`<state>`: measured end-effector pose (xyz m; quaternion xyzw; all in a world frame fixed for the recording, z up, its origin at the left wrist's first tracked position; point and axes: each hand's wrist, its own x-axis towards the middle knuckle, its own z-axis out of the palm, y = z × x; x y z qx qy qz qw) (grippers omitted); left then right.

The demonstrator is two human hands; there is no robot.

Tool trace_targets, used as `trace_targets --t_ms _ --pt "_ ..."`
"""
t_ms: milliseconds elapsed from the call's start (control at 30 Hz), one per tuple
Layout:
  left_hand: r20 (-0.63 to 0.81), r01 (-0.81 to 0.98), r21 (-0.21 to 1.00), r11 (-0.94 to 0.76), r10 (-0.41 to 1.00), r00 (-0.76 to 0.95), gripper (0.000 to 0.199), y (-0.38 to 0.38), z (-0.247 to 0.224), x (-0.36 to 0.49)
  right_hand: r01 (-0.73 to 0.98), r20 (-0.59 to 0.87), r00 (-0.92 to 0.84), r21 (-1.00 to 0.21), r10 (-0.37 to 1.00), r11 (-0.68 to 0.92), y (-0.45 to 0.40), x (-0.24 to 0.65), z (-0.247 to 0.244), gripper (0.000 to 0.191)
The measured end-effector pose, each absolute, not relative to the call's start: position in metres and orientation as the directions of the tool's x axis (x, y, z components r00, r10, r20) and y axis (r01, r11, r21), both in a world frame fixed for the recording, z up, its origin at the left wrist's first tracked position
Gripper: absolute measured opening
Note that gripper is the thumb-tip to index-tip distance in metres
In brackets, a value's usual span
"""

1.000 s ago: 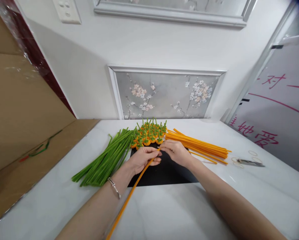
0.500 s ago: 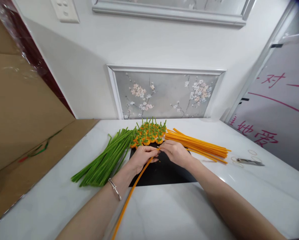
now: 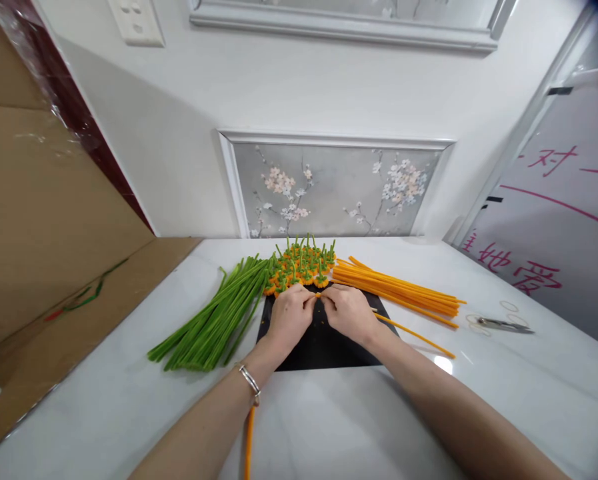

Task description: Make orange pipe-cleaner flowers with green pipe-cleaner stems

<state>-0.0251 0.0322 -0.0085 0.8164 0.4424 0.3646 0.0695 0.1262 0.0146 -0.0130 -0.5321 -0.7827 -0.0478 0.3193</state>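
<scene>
My left hand (image 3: 293, 315) and my right hand (image 3: 349, 312) meet above a black mat, fingertips pinched close together. Between them shows a short bit of orange pipe cleaner (image 3: 319, 295); the fingers hide most of it. One orange length (image 3: 249, 440) comes out from beneath my left wrist toward the near edge of view, and another (image 3: 419, 335) sticks out past my right hand. A small pale tip also pokes out by my right wrist, too little to name. Just beyond my fingers stand several small orange pumpkin-like shapes (image 3: 306, 275) with green stems.
Green pipe cleaners (image 3: 213, 320) lie in a bundle at left, orange pipe cleaners (image 3: 399, 288) at right. Scissors (image 3: 505, 325) and thin rubber bands (image 3: 509, 306) rest farther right. The black mat (image 3: 323, 350) lies on a white marbled table (image 3: 499, 393). Cardboard (image 3: 53, 227) stands at left.
My left hand has turned over, knuckles up, and its fingertips now meet my right hand's. The long orange strand has swung from in front of my left forearm to beneath it.
</scene>
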Motion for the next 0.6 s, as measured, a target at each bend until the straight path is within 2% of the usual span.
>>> trace_targets --t_ms 100,200,300,367,433,533,600 --pt "0.524 0.730 0.365 -0.578 0.776 0.352 0.022 0.032 -0.011 -0.024 0.878 0.516 -0.227 -0.258 0.826 0.403 0.015 0.126 -0.014 0.022" --pt "0.516 0.712 0.374 -0.594 0.772 0.372 0.021 0.034 -0.013 -0.026 0.878 0.507 -0.239 -0.251 0.828 0.407 0.016 0.128 -0.014 0.022" --pt "0.475 0.616 0.531 -0.582 0.806 0.353 0.015 0.037 -0.012 -0.029 0.878 0.493 -0.241 -0.257 0.836 0.404 0.016 0.133 -0.013 0.021" --pt "0.397 0.551 0.670 -0.498 0.867 0.300 0.027 0.039 -0.012 -0.031 0.877 0.482 -0.237 -0.267 0.844 0.399 0.017 0.136 -0.013 0.021" --pt "0.325 0.497 0.755 -0.428 0.902 0.283 0.030 0.041 -0.013 -0.033 0.877 0.476 -0.236 -0.270 0.847 0.397 0.017 0.139 -0.012 0.021" --pt "0.295 0.448 0.781 -0.435 0.889 0.349 0.015 0.043 -0.015 -0.034 0.877 0.474 -0.244 -0.265 0.846 0.401 0.018 0.141 -0.012 0.021" --pt "0.295 0.445 0.770 -0.458 0.873 0.389 0.016 0.043 -0.015 -0.034 0.873 0.467 -0.259 -0.261 0.846 0.412 0.017 0.141 -0.012 0.021"
